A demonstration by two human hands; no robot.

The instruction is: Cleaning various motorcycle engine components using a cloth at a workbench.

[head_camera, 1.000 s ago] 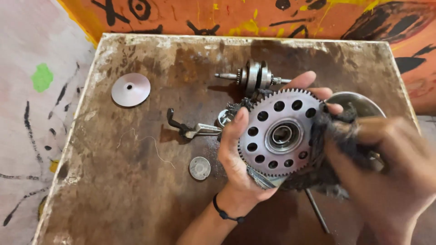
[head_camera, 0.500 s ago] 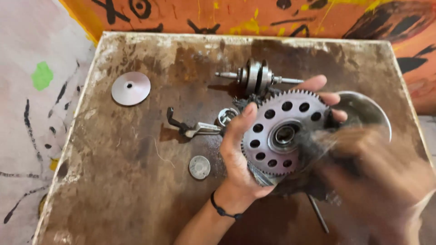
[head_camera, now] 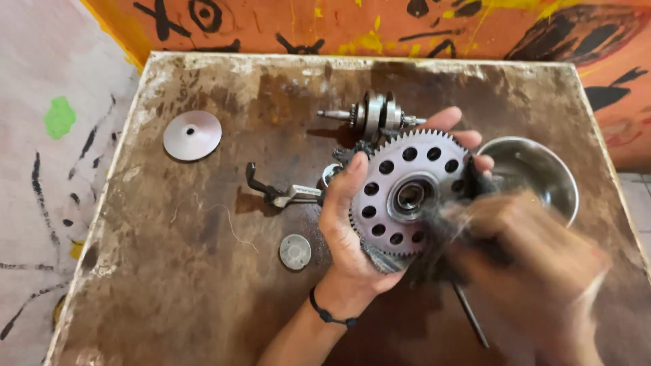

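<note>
Left hand (head_camera: 352,230) fingers wrapped around gear (head_camera: 407,193); right hand (head_camera: 536,271) (blurred — grip indeterminate) has slid its dark rag (head_camera: 441,254) lower across the gear — wiping continues.

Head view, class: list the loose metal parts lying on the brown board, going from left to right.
Round disc → bent lever → small flat cap → shaft with weights → metal bowl. The big gear is not on the board; the left hand holds it.

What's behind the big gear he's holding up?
Behind the toothed gear, the left hand cups its back, fingertips showing past the top rim. A crankshaft and metal bowl lie beyond. The table directly beneath is covered.
</note>
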